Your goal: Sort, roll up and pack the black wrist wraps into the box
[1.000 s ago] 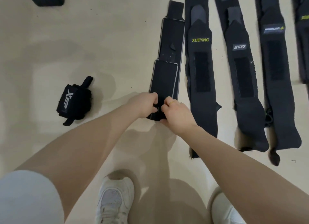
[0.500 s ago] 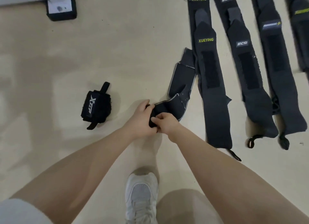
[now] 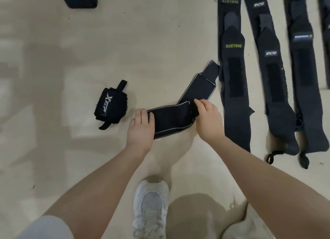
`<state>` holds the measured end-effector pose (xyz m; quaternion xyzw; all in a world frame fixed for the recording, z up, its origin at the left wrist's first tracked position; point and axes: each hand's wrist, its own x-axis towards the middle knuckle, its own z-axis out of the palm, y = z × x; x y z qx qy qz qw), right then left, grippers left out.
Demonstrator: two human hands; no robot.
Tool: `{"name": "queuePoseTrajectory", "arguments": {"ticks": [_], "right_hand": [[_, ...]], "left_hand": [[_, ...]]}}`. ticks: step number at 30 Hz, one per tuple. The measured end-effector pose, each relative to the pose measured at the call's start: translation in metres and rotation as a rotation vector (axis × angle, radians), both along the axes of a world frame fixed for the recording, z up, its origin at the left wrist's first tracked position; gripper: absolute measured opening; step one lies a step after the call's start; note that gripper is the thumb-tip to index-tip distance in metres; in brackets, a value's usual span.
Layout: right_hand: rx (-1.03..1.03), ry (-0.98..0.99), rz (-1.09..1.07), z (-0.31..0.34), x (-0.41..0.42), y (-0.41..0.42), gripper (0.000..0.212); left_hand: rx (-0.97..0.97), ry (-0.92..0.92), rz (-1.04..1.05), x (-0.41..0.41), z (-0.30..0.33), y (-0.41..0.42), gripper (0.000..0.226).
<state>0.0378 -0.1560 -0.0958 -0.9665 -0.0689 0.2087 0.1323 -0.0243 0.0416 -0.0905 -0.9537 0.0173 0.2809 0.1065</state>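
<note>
The grey-edged wrist wrap [image 3: 171, 120] is pinched at both ends by the left hand [image 3: 141, 129] and right hand [image 3: 208, 117]; a loosened pinch could leave the roll slack and crooked.

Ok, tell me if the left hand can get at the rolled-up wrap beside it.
Probably yes: the rolled wrap lies just left of the left hand with bare floor between, but that hand holds the grey-edged wrap and must release first.
</note>
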Motion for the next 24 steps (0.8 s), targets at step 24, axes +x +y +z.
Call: {"name": "queuePoseTrajectory", "arguments": {"ticks": [24], "right_hand": [[0.359,0.549,-0.125,0.012,0.028,0.056,0.066]], "left_hand": [[-0.253,-0.070,0.314,-0.055,-0.006,0.044,0.108]]}}
